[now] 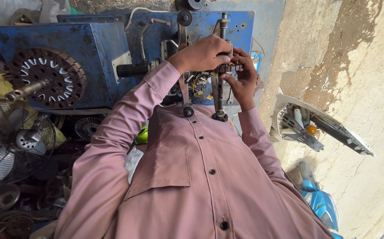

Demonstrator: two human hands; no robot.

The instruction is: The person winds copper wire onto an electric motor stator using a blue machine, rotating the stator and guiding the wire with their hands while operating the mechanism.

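At the blue machine (90, 53), both hands (205, 53) grip a toothed metal bar (229, 68).

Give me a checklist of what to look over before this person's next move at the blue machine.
1. Left hand grips the dark slotted metal piece from above: ok.
2. Right hand holds the same piece from below: ok.
3. Piece seated on the upright bar of the blue machine: cannot tell, the hands cover the joint.
4. Left sleeve clear of the black handle: cannot tell, they lie very close.
5. Table fan apart from both hands: ok.
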